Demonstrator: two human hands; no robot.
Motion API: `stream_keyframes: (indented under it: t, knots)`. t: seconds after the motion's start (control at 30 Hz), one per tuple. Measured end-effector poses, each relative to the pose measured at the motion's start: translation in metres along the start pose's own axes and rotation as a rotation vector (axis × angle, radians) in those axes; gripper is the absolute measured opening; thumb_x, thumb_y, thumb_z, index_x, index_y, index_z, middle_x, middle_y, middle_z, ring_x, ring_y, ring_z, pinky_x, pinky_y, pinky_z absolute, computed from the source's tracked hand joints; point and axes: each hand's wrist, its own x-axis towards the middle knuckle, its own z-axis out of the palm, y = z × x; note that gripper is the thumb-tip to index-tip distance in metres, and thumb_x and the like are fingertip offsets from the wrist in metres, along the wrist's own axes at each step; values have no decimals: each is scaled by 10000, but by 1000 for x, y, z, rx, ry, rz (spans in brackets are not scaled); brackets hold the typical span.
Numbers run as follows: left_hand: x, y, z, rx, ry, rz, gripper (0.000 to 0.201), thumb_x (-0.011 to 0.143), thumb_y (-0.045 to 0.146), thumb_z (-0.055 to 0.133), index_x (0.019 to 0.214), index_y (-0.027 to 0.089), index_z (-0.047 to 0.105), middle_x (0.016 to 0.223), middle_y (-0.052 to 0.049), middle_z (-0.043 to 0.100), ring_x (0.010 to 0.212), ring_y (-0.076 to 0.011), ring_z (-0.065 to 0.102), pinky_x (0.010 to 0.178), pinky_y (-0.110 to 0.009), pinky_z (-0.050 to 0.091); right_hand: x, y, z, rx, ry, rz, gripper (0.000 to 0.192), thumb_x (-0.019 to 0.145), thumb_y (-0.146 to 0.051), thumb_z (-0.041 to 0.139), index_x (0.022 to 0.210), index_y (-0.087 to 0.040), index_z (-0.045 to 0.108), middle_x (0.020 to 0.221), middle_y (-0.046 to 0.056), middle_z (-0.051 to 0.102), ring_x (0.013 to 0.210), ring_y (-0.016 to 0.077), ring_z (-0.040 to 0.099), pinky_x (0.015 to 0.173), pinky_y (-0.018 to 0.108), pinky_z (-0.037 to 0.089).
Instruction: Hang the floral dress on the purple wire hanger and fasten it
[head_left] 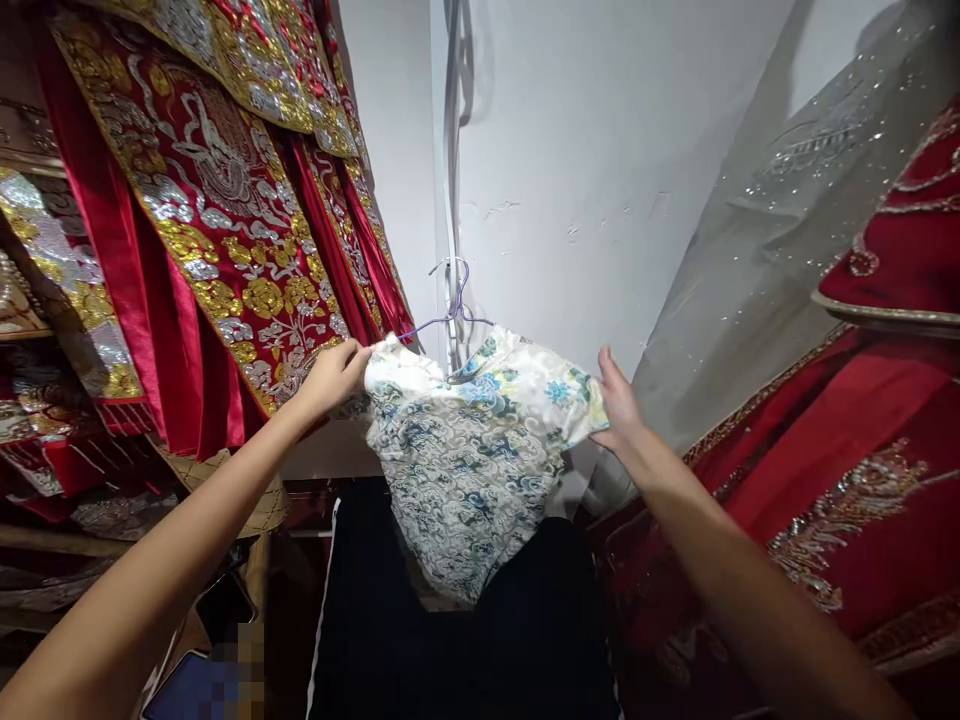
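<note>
White floral garment: spread between both hands, top edge at the hanger, lower part draping toward the lap; blue and green pattern, thin fabric by the look.
Long axis: shoulders to hem, roughly up-down in view, narrowing below; shoulder line runs across, hand to hand, dipping a little to the right.
Purple hanger: at the neckline, arms running out to both shoulders; ends go under the cloth.
Key relation: hanger sits between the hands, closer to the left; right hand is farther out, at the sleeve edge.
Left hand: grip narrow, fingertips pinching the shoulder edge.
Right hand: thumb up off the cloth, fingers at the sleeve end; cannot tell if they close on it.
Dark cloth: below the garment, across the lap, probably trousers.
White pole: upright behind the hanger; cannot tell if the hook is over it.
Surroundings: red embroidered costume at left, sheer sparkly gown and red beaded garment at right.
Hidden: garment's back, right fingertips.
Cut off: both forearms, outer costumes.
Hard to make out: dark lower left; phone-like object partly pixelated.
</note>
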Motion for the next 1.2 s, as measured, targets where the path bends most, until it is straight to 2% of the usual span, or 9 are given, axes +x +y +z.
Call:
stream_keyframes:
  t: [0.2,0.3,0.4,0.6,0.67,0.77,0.87,1.07,1.2]
  knots:
    - [14,23,-3,-11,201,42,290,978,409,429,1054,215,631,1061,-89,668,1019,-265,591,922,-403,447,20,-47,-1,-3,65,3,500,787,-622,683,1096,-231,725,878,96,768,903,363,737,776,469,616]
    - [16,48,-15,-14,318,98,340,968,437,471,1213,239,601,1225,-105,611,1206,-291,515,1054,-466,388,-8,-57,7,20,173,-61,488,842,-620,630,1148,-248,708,931,87,763,939,344,730,779,450,618]
    - [11,75,-24,-183,179,88,419,976,498,457,1282,224,537,1056,-90,652,1031,-261,602,920,-421,478,-56,-56,25,-96,164,-122,478,891,-627,577,1211,-288,685,958,59,755,884,302,731,742,427,621]
    - [-11,103,-14,-220,-221,0,528,972,589,381,656,188,519,588,-4,496,603,-173,508,638,-320,426,-111,-60,67,-381,-880,-256,580,914,-609,572,1411,-312,565,1175,69,726,1004,271,708,913,433,572]
    - [-21,100,-13,-286,-272,-16,555,988,562,333,603,193,484,575,-2,483,596,-166,488,644,-315,419,-99,-58,71,-418,-1030,-343,541,916,-567,599,1385,-298,591,1234,62,707,1115,256,676,984,401,534]
    - [-34,98,-20,-505,-374,10,520,998,520,333,634,197,516,685,-28,600,701,-183,565,731,-319,461,-64,-41,68,-648,-742,-515,537,917,-465,634,1424,-312,543,1398,67,603,1277,274,578,1082,448,471]
    - [-39,106,-32,-685,-510,62,482,997,516,361,712,201,589,830,-73,689,849,-220,641,853,-364,500,-29,-13,65,-912,-400,-693,921,829,-373,731,1595,-311,224,1627,100,293,1500,360,264,1211,603,253]
    - [-31,112,-37,-731,-464,130,305,960,482,521,1040,204,617,1005,-93,699,962,-227,666,918,-396,521,-12,12,95,-1067,-389,-920,1075,811,-214,655,1610,-281,-61,1620,127,263,1521,345,200,1241,630,101]
    - [-8,91,-30,-832,-459,-2,315,912,516,588,1002,215,581,965,-73,697,917,-222,702,852,-384,567,-4,10,111,-1098,-365,-1047,1007,847,-276,655,1602,-353,-6,1625,112,243,1516,376,187,1204,688,79]
